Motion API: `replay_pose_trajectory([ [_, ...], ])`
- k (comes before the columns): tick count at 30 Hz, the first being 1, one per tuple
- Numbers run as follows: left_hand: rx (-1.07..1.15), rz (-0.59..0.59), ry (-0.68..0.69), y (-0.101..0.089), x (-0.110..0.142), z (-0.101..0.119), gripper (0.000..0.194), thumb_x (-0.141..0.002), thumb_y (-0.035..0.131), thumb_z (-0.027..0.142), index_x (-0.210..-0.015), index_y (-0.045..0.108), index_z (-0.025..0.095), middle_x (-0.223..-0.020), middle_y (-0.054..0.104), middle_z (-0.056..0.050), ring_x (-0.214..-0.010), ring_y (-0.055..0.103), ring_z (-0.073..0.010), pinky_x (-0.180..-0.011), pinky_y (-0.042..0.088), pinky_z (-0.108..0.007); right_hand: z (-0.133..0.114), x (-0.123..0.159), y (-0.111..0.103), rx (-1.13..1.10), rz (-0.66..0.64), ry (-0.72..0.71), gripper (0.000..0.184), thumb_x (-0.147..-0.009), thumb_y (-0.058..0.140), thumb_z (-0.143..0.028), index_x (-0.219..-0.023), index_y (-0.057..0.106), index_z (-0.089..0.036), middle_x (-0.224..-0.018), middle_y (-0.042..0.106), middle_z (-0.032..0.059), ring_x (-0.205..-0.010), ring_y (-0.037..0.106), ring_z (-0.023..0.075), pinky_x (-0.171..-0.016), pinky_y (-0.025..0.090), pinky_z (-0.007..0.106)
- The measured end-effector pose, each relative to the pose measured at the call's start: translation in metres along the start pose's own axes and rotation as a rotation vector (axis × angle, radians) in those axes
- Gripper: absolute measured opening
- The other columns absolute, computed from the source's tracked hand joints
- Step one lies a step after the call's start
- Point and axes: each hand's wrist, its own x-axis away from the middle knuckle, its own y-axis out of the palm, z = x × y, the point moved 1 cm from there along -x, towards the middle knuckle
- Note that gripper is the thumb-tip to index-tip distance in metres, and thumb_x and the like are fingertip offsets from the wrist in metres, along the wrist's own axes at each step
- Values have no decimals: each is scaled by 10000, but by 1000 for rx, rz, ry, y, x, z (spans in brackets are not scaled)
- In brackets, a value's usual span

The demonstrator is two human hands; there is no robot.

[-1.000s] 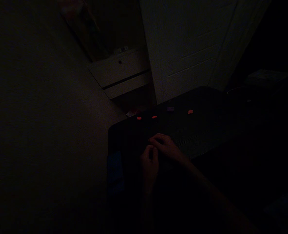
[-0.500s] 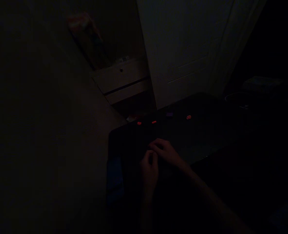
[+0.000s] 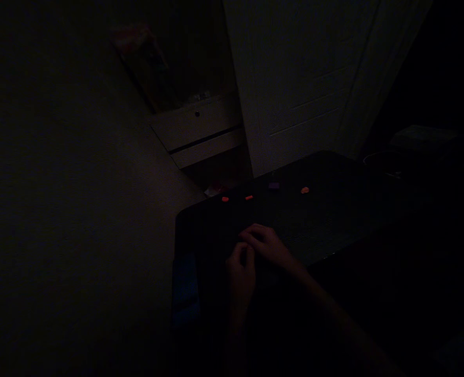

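Observation:
The room is very dark. My left hand (image 3: 240,272) and my right hand (image 3: 269,245) meet over a dark tabletop (image 3: 326,220), fingers curled and pressed together. Whatever they hold is lost in the gloom. Beyond the hands, near the table's far edge, lie three small orange pieces: one orange piece (image 3: 225,199) at the left, one (image 3: 249,197) beside it and one (image 3: 304,190) at the right. A small purple piece (image 3: 273,185) lies between the last two. A bluish patch (image 3: 184,285) shows at the table's left edge.
A pale door (image 3: 306,78) stands behind the table. Left of it is a low light-coloured drawer unit (image 3: 200,128) with a dark knob. A colourful object (image 3: 145,63) leans against the wall. Carpeted floor (image 3: 78,209) fills the left. Dim objects (image 3: 420,139) sit at the right.
The view has shifted a little, so everything sits slightly lower in the picture. Both hands stay together at the same spot on the table.

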Motion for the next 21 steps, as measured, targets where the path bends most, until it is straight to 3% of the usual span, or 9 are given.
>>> replay_pose_trajectory([
  [21, -17, -10, 3, -1, -1, 0, 262, -969, 510, 403, -912, 646, 188, -794, 654, -23, -735, 606, -185, -665, 418, -274, 0, 0, 0, 11, 3, 7, 133, -959, 641, -241, -904, 747, -184, -907, 723, 35, -874, 678, 186, -794, 481, 289],
])
